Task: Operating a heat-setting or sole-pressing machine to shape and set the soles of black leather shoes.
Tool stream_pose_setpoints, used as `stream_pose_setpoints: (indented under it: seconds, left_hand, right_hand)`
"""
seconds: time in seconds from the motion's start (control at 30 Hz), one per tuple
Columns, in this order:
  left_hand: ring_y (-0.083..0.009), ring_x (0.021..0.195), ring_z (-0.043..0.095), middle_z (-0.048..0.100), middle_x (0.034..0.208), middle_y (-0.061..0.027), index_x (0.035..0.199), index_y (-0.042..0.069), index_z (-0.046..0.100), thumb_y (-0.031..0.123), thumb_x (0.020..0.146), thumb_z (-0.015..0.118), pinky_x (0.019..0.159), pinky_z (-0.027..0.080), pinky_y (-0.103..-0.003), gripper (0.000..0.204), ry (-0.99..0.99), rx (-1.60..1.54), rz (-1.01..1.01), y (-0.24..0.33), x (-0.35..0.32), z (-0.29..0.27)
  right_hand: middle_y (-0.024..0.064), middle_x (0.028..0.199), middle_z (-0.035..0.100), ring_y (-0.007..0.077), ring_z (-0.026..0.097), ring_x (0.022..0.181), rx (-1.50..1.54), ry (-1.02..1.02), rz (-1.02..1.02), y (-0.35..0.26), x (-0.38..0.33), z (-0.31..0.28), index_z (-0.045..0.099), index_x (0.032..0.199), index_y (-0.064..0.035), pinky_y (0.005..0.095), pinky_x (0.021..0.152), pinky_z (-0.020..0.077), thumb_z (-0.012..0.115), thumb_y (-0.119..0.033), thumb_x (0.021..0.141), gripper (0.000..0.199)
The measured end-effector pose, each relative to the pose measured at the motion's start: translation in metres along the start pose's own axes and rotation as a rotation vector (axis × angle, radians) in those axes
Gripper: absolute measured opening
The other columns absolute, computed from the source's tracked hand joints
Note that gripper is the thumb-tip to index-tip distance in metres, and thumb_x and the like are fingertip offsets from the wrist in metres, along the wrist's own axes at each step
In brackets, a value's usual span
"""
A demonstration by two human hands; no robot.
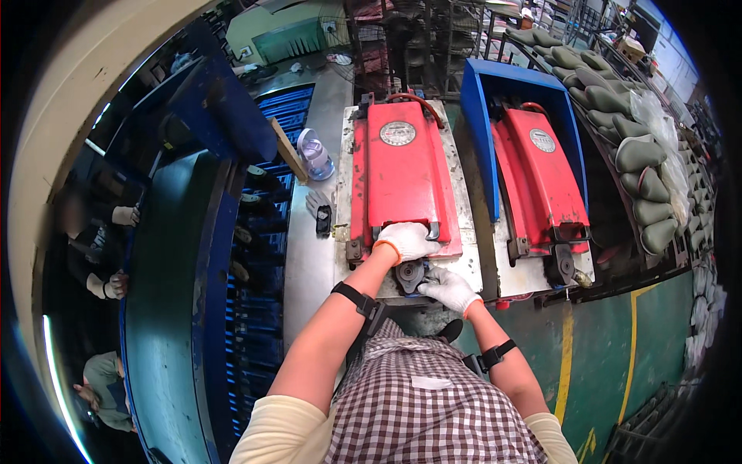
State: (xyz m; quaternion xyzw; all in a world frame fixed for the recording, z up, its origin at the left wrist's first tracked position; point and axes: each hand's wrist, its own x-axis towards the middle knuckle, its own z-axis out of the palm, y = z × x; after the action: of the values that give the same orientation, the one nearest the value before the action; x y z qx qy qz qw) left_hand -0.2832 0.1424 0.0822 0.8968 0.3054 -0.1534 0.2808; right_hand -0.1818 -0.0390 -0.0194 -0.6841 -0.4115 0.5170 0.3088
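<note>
Left hand [407, 240] on red press lid [402, 174], right hand [448, 288] below

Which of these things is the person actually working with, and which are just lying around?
In use:
- left hand on near red press lid
- right hand by round dark part

Lying about:
- second red press
- plastic bottle
- grey-green shoe forms
- spare glove

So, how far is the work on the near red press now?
The near red press lies shut, and so does the second red press beside it. The gloved left hand rests on its front edge; the right hand is at the round knob below. Whether the knob is tightened cannot be told.
</note>
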Motion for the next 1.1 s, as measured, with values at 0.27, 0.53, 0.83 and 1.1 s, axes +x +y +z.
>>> stream_pose_setpoints:
  seconds: [0.27, 0.53, 0.83, 1.1]
  left_hand:
    - [-0.0369, 0.105, 0.072, 0.074, 0.11, -0.023, 0.108, 0.006, 0.077, 0.058, 0.083, 0.06, 0.095, 0.054, -0.048, 0.061, 0.024, 0.006, 0.025, -0.003, 0.006, 0.006]
    - [-0.0367, 0.107, 0.072, 0.074, 0.112, -0.022, 0.11, 0.007, 0.077, 0.059, 0.083, 0.061, 0.096, 0.054, -0.048, 0.061, 0.009, -0.007, 0.025, 0.0, 0.001, 0.001]
    - [-0.037, 0.107, 0.072, 0.074, 0.113, -0.0214, 0.111, 0.007, 0.077, 0.059, 0.084, 0.061, 0.096, 0.054, -0.048, 0.061, 0.02, -0.003, 0.023, -0.002, 0.002, 0.004]
    - [-0.0374, 0.107, 0.072, 0.074, 0.113, -0.0224, 0.111, 0.007, 0.077, 0.06, 0.084, 0.062, 0.096, 0.054, -0.048, 0.061, 0.028, 0.01, 0.029, -0.003, 0.004, 0.006]
  right_hand:
    - [0.0183, 0.12, 0.073, 0.0233, 0.07, 0.11, -0.049, 0.051, 0.05, -0.006, -0.005, -0.001, 0.063, 0.132, 0.0054, 0.0326, 0.1, 0.0519, 0.077, -0.027, 0.089, 0.055]
    - [0.0131, 0.113, 0.073, 0.0163, 0.068, 0.103, 0.152, 0.027, 0.033, -0.017, -0.012, 0.0, 0.061, 0.129, 0.0083, 0.0302, 0.094, 0.0542, 0.075, -0.017, 0.093, 0.047]
    - [0.0139, 0.113, 0.073, 0.0178, 0.068, 0.102, 0.107, 0.021, 0.047, 0.001, -0.003, 0.0, 0.064, 0.126, 0.0074, 0.0318, 0.095, 0.0543, 0.076, -0.021, 0.092, 0.046]
    - [0.0148, 0.114, 0.073, 0.019, 0.068, 0.104, 0.093, 0.041, 0.019, 0.002, -0.002, 0.003, 0.065, 0.126, 0.0062, 0.0328, 0.095, 0.0539, 0.077, -0.024, 0.092, 0.047]
